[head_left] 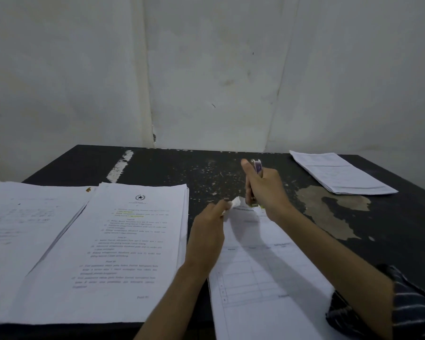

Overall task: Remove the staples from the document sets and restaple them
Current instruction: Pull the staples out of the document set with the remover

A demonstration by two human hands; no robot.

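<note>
My left grip [207,227] pinches the top corner of the document set [245,273] at the front edge of the bench [206,173] — my right grip [265,190] holds the stapler [258,165] upright there.

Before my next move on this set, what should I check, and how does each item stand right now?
1. Left hand pinches the corner of the document set: ok.
2. Right hand grips the stapler, lower end at that corner: ok.
3. Old staple out: cannot tell, hidden by the fingers.
4. Corner flat: not ok, it curls up.
5. Set apart from the left stack: ok.
</note>
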